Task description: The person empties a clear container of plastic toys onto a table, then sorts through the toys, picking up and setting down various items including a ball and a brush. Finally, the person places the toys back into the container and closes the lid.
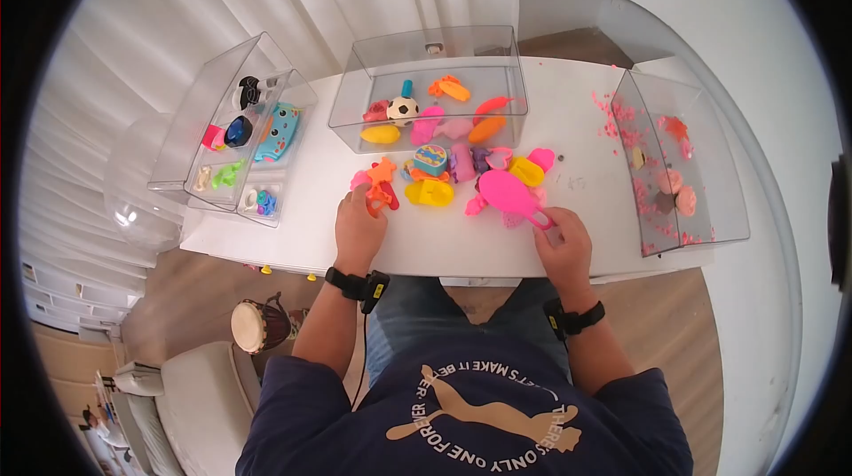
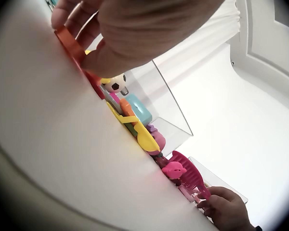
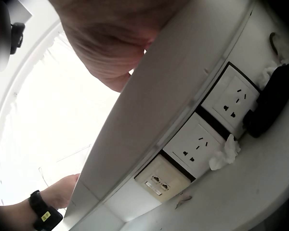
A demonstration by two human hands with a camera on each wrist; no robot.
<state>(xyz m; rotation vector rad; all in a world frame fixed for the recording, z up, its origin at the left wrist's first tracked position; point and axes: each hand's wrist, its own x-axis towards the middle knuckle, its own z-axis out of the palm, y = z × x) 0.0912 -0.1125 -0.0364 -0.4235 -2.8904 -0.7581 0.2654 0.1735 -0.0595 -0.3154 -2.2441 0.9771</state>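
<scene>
My right hand [image 1: 565,250] grips the handle of a bright pink toy hairbrush [image 1: 508,192], its oval head held over the toys on the white table. In the left wrist view, the hairbrush [image 2: 187,173] shows its row of bristles. The left hand [image 1: 359,232] rests at the left end of the pile, thumb and fingers around an orange-red toy [image 2: 72,45] on the table. An orange star-shaped toy [image 1: 382,170] lies just beyond its fingertips. Between the hands are a yellow toy [image 1: 429,194], a blue-topped toy [image 1: 430,157] and a purple toy [image 1: 461,162].
A clear bin [image 1: 426,77] behind the pile holds a toy football [image 1: 402,110] and plastic food. On the left, a divided clear bin [image 1: 169,176] contains small toys. Another clear bin [image 1: 710,148] at right has pink bits in and around it. Wall sockets [image 3: 195,144] appear below the table edge.
</scene>
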